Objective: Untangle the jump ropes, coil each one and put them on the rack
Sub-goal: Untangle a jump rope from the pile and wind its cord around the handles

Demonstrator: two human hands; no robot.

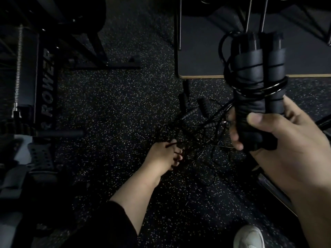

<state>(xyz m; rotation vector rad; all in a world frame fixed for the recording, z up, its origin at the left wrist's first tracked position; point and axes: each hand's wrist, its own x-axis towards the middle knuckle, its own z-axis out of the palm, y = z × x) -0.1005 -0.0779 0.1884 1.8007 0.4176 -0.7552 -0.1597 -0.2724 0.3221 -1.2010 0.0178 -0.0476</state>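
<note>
A coiled jump rope (258, 90), cord wound round both handles, is being gripped upright by the right hand (279, 140), ready for racking. Tangled ropes (195, 133) on the floor (114, 97) are being pinched by the left hand (161, 158) fingers (176, 152).

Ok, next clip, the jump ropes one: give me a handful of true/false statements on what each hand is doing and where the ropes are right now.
1. The right hand grips a pair of rope handles wound round with cord. True.
2. The left hand hangs idle above the floor. False: its fingers are in the tangled ropes, a cord running over them.
3. Every rope is already coiled. False: a loose tangle with several handles lies on the speckled floor.
4. The wound handles are held upright, tops away from the camera. True.
5. A white shoe shows at the bottom edge. True.
</note>
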